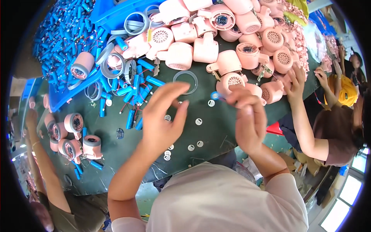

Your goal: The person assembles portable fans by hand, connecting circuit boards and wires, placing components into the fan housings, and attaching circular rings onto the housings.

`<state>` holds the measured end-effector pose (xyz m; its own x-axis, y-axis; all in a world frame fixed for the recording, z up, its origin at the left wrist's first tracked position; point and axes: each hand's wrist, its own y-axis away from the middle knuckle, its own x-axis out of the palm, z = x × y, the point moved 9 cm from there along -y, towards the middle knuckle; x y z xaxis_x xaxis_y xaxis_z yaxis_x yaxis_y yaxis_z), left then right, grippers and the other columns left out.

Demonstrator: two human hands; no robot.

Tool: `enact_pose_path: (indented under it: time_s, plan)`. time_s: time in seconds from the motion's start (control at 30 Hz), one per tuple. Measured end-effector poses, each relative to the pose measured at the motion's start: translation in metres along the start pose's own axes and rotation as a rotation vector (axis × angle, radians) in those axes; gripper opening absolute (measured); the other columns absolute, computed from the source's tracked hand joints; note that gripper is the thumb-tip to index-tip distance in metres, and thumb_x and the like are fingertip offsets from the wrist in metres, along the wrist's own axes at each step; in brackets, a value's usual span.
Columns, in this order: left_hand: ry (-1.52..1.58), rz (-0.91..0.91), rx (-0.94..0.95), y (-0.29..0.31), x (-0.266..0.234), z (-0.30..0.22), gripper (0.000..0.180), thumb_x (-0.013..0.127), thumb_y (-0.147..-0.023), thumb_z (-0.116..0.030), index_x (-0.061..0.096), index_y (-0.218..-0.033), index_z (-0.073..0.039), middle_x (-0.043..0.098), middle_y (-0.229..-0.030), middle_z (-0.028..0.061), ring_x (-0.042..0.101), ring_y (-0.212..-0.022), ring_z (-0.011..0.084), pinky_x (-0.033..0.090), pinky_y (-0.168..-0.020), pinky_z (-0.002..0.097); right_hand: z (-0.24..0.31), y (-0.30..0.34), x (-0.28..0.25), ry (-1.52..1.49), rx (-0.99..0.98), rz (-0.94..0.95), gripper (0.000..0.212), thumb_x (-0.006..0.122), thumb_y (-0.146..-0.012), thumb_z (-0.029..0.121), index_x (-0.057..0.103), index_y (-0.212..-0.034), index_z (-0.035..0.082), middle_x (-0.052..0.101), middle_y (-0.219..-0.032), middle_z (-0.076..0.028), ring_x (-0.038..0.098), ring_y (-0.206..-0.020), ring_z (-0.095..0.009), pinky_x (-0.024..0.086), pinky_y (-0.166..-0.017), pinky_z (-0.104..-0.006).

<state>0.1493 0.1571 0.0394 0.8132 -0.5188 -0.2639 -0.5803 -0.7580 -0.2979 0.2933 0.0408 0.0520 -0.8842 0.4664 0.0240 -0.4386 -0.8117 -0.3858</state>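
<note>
My right hand is closed, its thumb and fingers pinching a small blue battery that points left and looks blurred. Just beyond that hand lies a pink round housing with a slotted grille. My left hand hovers over the dark green table, thumb and fingers curved apart and nothing visibly held. Past its fingertips rests a grey ring. Several small white discs are scattered on the table between and below my hands.
Pink housings are heaped at the far side. Blue batteries with wires fill the far left beside a blue tray. A small circuit board and pink housings lie left. Other people's arms reach in at left and right.
</note>
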Motion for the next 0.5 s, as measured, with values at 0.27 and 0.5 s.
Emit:
enact_pose_path:
  time_s: [0.27, 0.5]
  plan:
    - [-0.115, 0.021, 0.242, -0.031, 0.028, -0.011, 0.016, 0.068, -0.076, 0.006, 0.068, -0.091, -0.001, 0.068, -0.09, 0.01, 0.066, -0.083, 0.0192, 0.054, -0.071, 0.0292, -0.013, -0.012, -0.011, 0.046, 0.112, -0.029, 0.022, 0.047, -0.094, -0.001, 0.059, -0.113, -0.002, 0.056, -0.096, -0.006, 0.052, -0.086, -0.012, 0.042, -0.073, -0.0228]
    - [0.513, -0.181, -0.255, 0.05, -0.025, 0.017, 0.015, 0.06, -0.089, 0.002, 0.059, -0.104, 0.004, 0.062, -0.101, 0.0143, 0.064, -0.093, 0.0191, 0.057, -0.074, 0.0302, -0.019, -0.012, 0.046, 0.111, 0.06, 0.198, 0.026, 0.066, -0.082, -0.003, 0.068, -0.107, 0.002, 0.063, -0.085, -0.009, 0.056, -0.066, -0.011, 0.044, -0.057, -0.0237]
